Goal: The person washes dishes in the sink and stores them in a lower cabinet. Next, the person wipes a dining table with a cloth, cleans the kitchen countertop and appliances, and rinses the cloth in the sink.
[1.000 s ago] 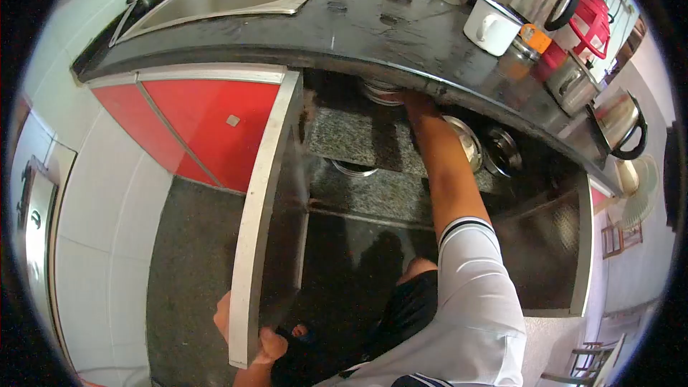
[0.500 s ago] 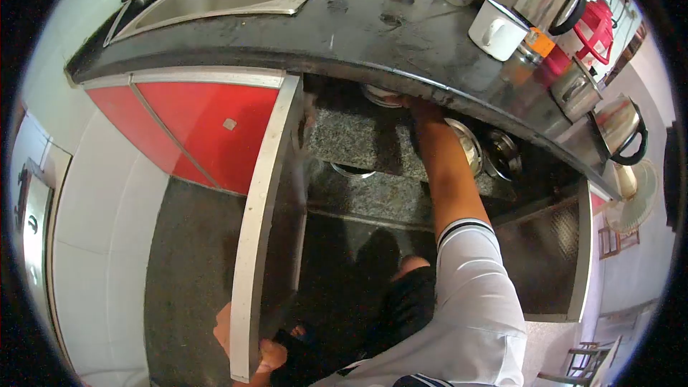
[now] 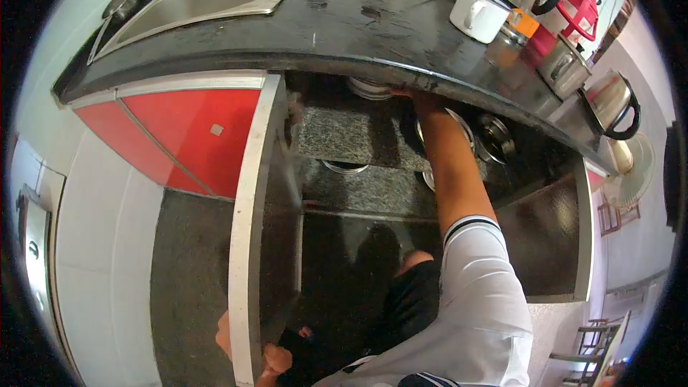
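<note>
My left hand (image 3: 276, 360) is wrapped round the edge of the open cabinet door (image 3: 247, 244), low down, with fingers on one side and thumb on the other. My right arm reaches deep into the cabinet under the counter. Most of my right hand (image 3: 405, 92) is hidden by the counter's edge and shadow, so its fingers cannot be made out. Beside it, on the upper stone shelf (image 3: 344, 132), are stacked metal dishes (image 3: 370, 89). Round metal ware (image 3: 467, 129) shows partly behind my forearm, and a metal pot (image 3: 496, 140) lies right of it.
Another metal dish (image 3: 345, 168) sits on the lower level. Above is the dark countertop (image 3: 287, 39) with a steel sink (image 3: 208, 3), a white mug (image 3: 479, 13), steel pots (image 3: 565, 68) and a red container (image 3: 577, 7). A second door (image 3: 548, 244) stands open at right.
The whole view has shifted slightly. My right hand now shows a little apart from the stacked dishes, whose rims are more visible. My left hand stays on the door.
</note>
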### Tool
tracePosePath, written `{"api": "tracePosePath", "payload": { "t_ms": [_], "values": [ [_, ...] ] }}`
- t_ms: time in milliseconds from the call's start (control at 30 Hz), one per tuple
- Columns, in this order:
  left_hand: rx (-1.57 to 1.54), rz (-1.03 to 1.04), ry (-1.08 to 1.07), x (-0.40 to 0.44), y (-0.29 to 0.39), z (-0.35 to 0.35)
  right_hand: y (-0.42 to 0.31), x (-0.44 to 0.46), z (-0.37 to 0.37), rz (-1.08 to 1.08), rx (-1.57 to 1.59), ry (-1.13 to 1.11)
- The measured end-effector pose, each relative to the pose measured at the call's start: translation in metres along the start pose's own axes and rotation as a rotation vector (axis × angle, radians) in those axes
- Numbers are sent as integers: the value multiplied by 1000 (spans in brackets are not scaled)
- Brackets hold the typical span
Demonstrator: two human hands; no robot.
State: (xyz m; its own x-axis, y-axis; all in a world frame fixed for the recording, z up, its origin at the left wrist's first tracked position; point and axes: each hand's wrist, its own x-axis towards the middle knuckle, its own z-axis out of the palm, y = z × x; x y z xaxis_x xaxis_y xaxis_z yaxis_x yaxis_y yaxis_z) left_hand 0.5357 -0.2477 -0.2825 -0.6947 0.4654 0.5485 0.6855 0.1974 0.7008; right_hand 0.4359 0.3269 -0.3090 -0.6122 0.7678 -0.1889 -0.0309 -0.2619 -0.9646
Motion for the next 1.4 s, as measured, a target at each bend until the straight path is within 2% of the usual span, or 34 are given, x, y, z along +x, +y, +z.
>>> {"api": "tracePosePath", "payload": {
  "t_ms": [100,267,367,400,467,500,533,567,600,667,733,767,833,867,900,933,967,1033,1067,1100,1133,1167,1233,1267,1333,1367,1400],
  "values": [
    [-20,40,-3,-4,5,4,12,-2,-4,-150,-172,101],
    [-89,113,56,9,13,12,47,-34,-7,-548,-523,331],
    [-177,126,95,25,24,21,82,-106,-4,-579,-527,325],
    [-132,140,-4,31,34,17,94,-142,2,-451,-433,260],
    [26,186,-271,39,51,6,113,-220,8,124,-117,130],
    [23,190,-291,34,53,0,123,-260,7,79,-73,71],
    [10,70,-362,25,50,-4,113,-301,6,299,-171,64],
    [1,-47,-438,26,55,-8,132,-333,-2,443,-101,24],
    [18,-137,-524,36,69,-10,119,-369,-1,496,-35,53],
    [-9,-168,-546,55,90,-9,67,-423,-5,668,-121,56],
    [-76,-285,-544,67,104,-7,61,-468,-20,736,-69,107],
    [-102,-375,-571,87,125,-6,41,-486,-29,683,-75,130],
    [-43,-376,-546,99,136,2,-11,-513,-42,626,-123,218],
    [-215,-608,-473,105,134,7,-40,-521,-48,578,-81,311],
    [-388,-836,-396,122,141,8,-70,-528,-53,430,-188,375],
    [-401,-998,-339,138,150,8,-95,-538,-59,304,-171,475],
    [-387,-979,-373,156,157,7,-138,-541,-60,255,-184,577],
    [-304,-791,-410,149,125,26,-156,-548,-95,-12,-629,796],
    [-317,-847,-452,155,128,33,-164,-549,-116,25,-689,920],
    [-233,-824,-549,150,117,41,-186,-541,-121,-101,-673,1056],
    [-392,-890,-587,159,129,43,-183,-542,-144,-46,-915,1090],
    [-398,-993,-706,167,132,46,-170,-544,-164,-43,-908,1096],
    [-474,-1015,-854,169,125,59,-147,-542,-194,23,-1195,925],
    [-471,-1000,-862,168,123,65,-149,-541,-191,22,-1185,939],
    [-528,-1078,-929,167,126,80,-155,-530,-182,453,-480,654],
    [-526,-1080,-936,166,126,89,-151,-528,-169,375,-690,550],
    [-575,-1188,-908,165,130,97,-149,-522,-154,256,-796,595]
  ]
}}
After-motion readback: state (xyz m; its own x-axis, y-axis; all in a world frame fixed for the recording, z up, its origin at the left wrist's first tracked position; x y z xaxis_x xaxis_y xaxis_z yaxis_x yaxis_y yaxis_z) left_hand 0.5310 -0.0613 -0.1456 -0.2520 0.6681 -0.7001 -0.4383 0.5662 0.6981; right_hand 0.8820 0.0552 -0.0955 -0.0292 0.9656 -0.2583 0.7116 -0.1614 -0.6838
